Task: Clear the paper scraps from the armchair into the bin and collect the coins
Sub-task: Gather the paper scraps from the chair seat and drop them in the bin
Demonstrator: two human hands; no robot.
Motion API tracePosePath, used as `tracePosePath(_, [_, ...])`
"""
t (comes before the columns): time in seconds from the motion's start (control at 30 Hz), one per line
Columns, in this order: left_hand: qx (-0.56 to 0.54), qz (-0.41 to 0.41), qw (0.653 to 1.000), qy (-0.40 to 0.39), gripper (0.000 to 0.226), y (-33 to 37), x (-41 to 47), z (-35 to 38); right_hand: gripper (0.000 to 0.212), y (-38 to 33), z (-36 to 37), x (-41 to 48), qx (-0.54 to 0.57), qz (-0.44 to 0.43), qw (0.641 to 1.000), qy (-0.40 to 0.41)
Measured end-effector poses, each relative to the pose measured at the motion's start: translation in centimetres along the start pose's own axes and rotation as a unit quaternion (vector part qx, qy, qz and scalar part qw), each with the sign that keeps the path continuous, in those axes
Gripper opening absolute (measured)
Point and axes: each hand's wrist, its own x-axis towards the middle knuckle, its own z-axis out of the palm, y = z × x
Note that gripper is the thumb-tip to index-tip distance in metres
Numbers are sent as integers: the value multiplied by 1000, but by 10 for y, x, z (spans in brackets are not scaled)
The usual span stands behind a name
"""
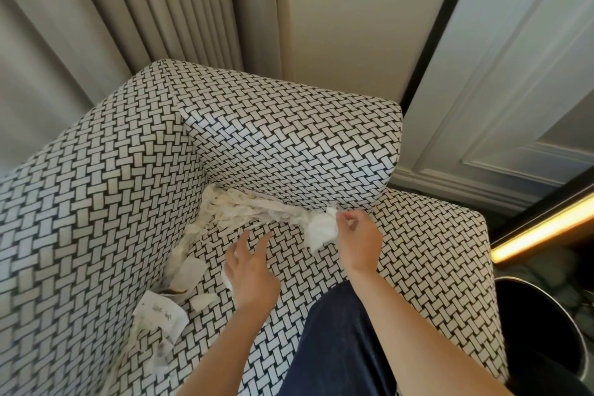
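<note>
Armchair (289,145) in black-and-white weave fabric, tucked in a corner with grey curtains (128,10) behind it and white wall panelling (514,74) on the right, plus a glowing light strip (540,228) lower down. A dark bin (546,331) sits on the floor just off the seat's right edge. Paper scraps (244,209) are jammed along the seat's back crease and down its left edge. The right hand (360,235) is at the back edge, fingers pinching a crumpled white piece (321,230). The left hand (254,280) is mid-seat, fingers spread and fairly straight, with a small scrap (227,280) poking out from under the palm
</note>
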Motion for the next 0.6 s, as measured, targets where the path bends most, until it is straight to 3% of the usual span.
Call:
tracePosePath(0.1, [45, -40, 997, -40, 82, -11, -3, 4, 24, 1, 0, 0, 5, -1, 1000, 5])
tracePosePath(0.2, [21, -61, 995, -71, 74, -19, -7, 9, 22, 1, 0, -1, 17, -1, 1000, 7])
tracePosePath(0.43, [-146, -59, 987, -4, 58, -21, -12, 6, 19, -2, -5, -4, 49, -8, 999, 11])
tracePosePath(0.6, [-252, -115, 961, 21, 43, -7, -6, -7, 11, -4, -8, -6, 169, 67, 982, -58])
